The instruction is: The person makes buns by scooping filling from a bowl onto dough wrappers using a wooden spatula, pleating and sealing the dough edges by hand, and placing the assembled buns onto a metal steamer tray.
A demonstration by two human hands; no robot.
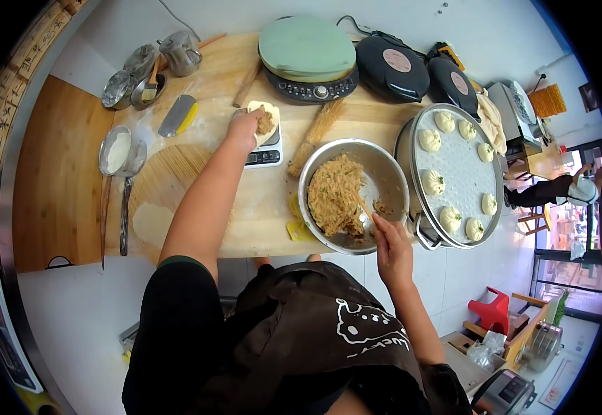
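Note:
Over the small white digital scale [265, 157], my left hand [244, 126] holds a round dough wrapper [271, 110] with a lump of brown filling [265, 124] on it. My right hand [391, 247] is closed on a thin wooden stick [363, 205], whose far end reaches into the filling in a large steel bowl [391, 169]. Minced filling [334, 190] lies heaped in the left part of the bowl. Right of the bowl, several pleated buns [434, 182] sit apart on a round perforated steamer tray [461, 166].
A flat dough round [153, 223] lies at the table's front left, near a flour bowl [118, 152]. A scraper [178, 115], a green-lidded griddle [306, 47] and two black griddles [392, 66] stand farther back. Another person [553, 191] is at the far right.

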